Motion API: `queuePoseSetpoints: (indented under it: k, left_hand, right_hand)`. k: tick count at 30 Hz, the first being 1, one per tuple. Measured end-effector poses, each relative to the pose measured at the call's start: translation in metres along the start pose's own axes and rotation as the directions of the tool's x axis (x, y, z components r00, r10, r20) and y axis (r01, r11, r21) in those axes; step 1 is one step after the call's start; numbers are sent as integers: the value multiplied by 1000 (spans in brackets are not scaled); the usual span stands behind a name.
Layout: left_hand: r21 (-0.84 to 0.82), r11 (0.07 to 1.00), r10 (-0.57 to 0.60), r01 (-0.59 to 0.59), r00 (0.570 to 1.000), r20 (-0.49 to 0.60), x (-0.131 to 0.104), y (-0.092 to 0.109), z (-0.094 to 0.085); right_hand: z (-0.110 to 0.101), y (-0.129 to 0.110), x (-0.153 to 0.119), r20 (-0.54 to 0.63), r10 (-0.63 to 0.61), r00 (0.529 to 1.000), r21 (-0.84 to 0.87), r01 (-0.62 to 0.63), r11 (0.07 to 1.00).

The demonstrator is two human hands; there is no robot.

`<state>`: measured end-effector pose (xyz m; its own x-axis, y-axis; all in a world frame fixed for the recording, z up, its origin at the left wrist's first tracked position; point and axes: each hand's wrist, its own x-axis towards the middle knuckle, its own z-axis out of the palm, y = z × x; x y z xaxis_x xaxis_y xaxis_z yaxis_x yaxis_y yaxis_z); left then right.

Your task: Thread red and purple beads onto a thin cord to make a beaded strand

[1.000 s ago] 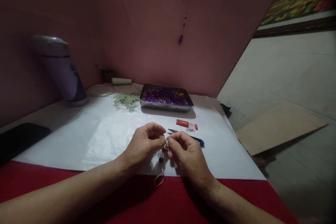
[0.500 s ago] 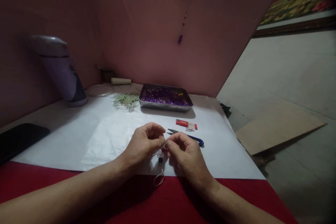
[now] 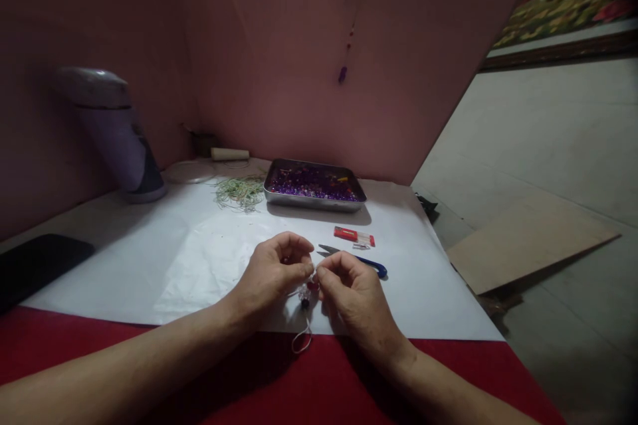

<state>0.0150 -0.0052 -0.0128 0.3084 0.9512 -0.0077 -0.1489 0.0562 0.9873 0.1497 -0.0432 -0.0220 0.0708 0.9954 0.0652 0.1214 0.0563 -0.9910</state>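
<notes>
Head view: my left hand (image 3: 272, 272) and right hand (image 3: 351, 292) pinch a beaded cord (image 3: 304, 295) between fingertips above white paper (image 3: 199, 259). Scissors (image 3: 366, 261) lie just behind my right hand; lighter (image 3: 353, 236) and bead tray (image 3: 315, 187) beyond.

Left hand (image 3: 272, 272): shifted marginally upward.
Right hand (image 3: 351, 292): shifted marginally left, thumb tip nearer the small beaded white cord (image 3: 305, 293).
</notes>
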Motion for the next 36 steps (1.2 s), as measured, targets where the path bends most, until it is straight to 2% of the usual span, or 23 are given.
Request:
queuePoseSetpoints:
  k: [7,21,36]
  left_hand:
    - [-2,1000,-18,18,1000,-17,1,0,-2]
    - [-10,1000,-20,20,1000,-3,1,-1,-2]
    - [2,1000,-13,13,1000,13,1,-2,-2]
  right_hand:
    - [0,6,2,22,32,999,66,-33,997]
    - [-1,4,2,57,21,998,72,-25,997]
    - [-1,4,1,43,28,999,97,-32,995]
